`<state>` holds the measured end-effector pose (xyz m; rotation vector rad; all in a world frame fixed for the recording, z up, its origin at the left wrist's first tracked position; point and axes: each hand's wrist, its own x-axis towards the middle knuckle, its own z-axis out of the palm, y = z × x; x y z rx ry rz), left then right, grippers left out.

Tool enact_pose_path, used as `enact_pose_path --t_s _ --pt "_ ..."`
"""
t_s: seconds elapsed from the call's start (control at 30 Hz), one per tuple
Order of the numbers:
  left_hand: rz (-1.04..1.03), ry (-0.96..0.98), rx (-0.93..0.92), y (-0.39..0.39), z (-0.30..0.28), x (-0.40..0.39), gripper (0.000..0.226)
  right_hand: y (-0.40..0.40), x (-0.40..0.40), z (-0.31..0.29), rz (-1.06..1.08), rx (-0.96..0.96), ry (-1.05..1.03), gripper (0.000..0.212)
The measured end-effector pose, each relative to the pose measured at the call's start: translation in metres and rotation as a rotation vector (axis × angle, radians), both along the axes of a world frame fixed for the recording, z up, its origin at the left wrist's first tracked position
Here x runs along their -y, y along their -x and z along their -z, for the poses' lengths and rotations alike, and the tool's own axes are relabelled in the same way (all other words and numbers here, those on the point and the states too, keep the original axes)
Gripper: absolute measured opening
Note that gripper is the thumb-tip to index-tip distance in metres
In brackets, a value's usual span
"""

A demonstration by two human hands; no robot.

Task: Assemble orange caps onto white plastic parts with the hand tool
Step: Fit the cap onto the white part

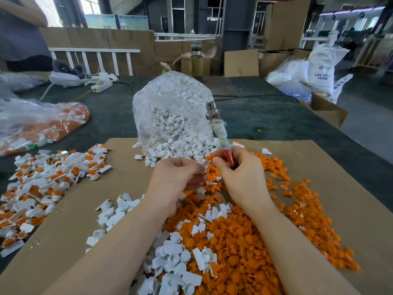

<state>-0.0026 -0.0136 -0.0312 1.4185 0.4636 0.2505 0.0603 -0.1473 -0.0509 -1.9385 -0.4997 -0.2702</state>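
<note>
Between both grips (pixel 209 165), white part (pixel 204 165)

Bare cardboard sheet (pixel 319 167) lies open at the far right and between the assembled pile (pixel 42 184) and the loose white parts (pixel 119 209). The upright clear bag (pixel 170 116) blocks the far middle; orange caps (pixel 244 241) crowd the centre.

dark table (pixel 265 116), cardboard sheet (pixel 319 167), parts bag (pixel 170 116)

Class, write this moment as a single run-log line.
left hand: pinching small white plastic part | right hand: gripping red-handled metal hand tool, orange cap at fingertips | step: joining cap to part
</note>
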Motion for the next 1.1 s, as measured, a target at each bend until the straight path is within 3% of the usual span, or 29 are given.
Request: enact_pose_path --t_s 0.3,0.8,1.1 --pt "-0.007 0.097 0.067 0.0026 -0.0015 0.0020 0.003 0.0034 -0.0037 0.0032 0.069 0.098 0.082 0.011" --pt "-0.111 -0.507 0.155 0.0030 0.0029 0.0073 0.011 0.0060 -0.0032 -0.0009 0.057 0.081 0.055 0.015" --pt "-0.137 -0.565 0.189 0.0025 0.0036 0.0091 0.014 0.0065 -0.0024 -0.0058 0.022 0.039 0.049 0.013"
